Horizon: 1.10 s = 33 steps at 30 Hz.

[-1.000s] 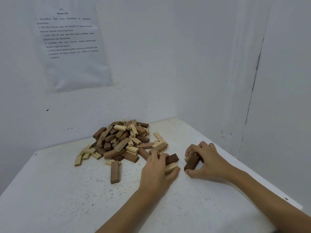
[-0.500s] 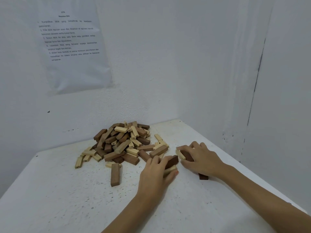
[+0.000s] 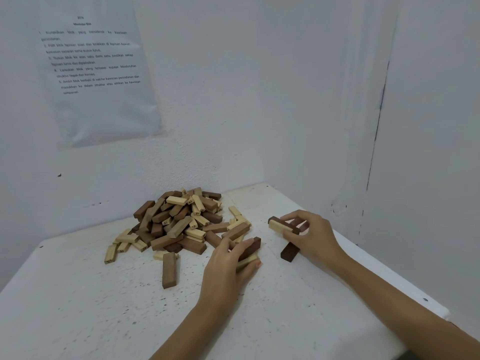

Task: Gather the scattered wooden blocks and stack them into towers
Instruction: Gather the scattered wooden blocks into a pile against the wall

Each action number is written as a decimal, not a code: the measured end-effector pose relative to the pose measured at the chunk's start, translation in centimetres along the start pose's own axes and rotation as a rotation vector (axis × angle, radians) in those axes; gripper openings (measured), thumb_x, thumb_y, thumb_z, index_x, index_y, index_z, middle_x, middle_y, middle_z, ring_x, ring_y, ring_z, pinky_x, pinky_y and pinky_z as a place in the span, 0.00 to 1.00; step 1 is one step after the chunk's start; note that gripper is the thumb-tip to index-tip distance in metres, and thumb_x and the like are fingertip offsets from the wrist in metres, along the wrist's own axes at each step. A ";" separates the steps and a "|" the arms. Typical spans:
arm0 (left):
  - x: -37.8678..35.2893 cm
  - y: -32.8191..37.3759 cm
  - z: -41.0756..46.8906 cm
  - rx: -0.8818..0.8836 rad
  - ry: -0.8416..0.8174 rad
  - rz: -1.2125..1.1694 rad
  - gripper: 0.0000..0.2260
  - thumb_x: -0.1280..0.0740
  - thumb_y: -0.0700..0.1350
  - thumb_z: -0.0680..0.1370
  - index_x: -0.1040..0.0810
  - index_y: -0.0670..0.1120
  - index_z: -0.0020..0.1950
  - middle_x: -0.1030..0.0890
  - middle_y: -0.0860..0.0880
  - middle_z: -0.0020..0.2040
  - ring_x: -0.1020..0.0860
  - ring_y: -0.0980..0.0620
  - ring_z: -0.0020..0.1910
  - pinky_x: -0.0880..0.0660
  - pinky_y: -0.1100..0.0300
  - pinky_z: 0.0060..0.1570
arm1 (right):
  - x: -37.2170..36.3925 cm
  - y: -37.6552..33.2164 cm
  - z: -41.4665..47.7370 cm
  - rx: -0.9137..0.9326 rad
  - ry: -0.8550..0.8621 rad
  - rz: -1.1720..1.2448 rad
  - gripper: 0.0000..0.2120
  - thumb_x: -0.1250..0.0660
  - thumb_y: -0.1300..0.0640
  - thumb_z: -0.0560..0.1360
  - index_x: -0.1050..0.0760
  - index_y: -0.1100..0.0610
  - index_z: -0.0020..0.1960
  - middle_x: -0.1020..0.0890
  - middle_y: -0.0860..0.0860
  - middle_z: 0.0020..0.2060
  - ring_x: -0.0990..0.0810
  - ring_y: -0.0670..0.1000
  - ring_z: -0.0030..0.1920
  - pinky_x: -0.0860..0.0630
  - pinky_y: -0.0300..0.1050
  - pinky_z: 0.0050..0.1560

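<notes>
Now, left hand (image 3: 228, 263): curled round two blocks (image 3: 250, 252), one dark, one pale, low on the bench (image 3: 78, 294)
Right hand (image 3: 311, 235): pinches a pale-and-dark pair (image 3: 281, 226), held crosswise
Dark block (image 3: 289, 252): flat on the bench just under the right hand, long axis roughly near-to-far
Pile (image 3: 181, 222): beyond both hands to the left, left hand nearer

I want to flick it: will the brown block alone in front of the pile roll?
Probably not: the lone brown block has flat sides, so it should slide, not roll. It looks like stiff wood, unlikely to bend. Lying flat on the table, it shouldn't tip.
</notes>
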State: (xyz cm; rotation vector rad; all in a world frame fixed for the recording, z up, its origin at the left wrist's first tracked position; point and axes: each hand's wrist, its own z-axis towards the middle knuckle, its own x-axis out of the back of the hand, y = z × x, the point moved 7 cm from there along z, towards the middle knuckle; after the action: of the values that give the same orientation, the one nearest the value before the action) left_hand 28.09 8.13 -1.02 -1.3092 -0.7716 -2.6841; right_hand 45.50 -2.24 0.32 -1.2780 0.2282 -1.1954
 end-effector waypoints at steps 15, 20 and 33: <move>2.0 0.2 -0.4 0.008 0.177 -0.207 0.18 0.27 0.44 0.73 0.23 0.59 0.61 0.31 0.60 0.42 0.28 0.62 0.44 0.35 0.78 0.45 | -2.3 0.6 -2.1 0.235 -0.390 -0.330 0.14 0.33 0.42 0.73 0.30 0.30 0.56 0.24 0.39 0.49 0.28 0.46 0.53 0.32 0.41 0.55; 3.0 -0.7 0.0 0.086 0.255 -0.377 0.18 0.26 0.43 0.72 0.21 0.56 0.60 0.28 0.58 0.43 0.28 0.66 0.49 0.34 0.76 0.48 | -3.0 0.6 -1.9 0.311 -0.274 -0.291 0.14 0.36 0.42 0.73 0.30 0.22 0.53 0.22 0.38 0.41 0.25 0.50 0.44 0.32 0.41 0.48; 11.0 -6.9 2.1 0.212 0.562 -0.332 0.17 0.27 0.46 0.73 0.22 0.56 0.61 0.28 0.49 0.41 0.30 0.59 0.37 0.31 0.75 0.43 | -7.7 -7.4 2.6 0.271 -0.284 0.070 0.10 0.29 0.57 0.75 0.17 0.47 0.56 0.20 0.50 0.41 0.25 0.43 0.39 0.33 0.32 0.38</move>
State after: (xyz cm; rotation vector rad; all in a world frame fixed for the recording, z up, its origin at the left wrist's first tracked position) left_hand 20.77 16.89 5.46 -0.3654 -1.2181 -2.8766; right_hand 39.90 6.57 3.78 -1.1733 -0.0944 -0.9361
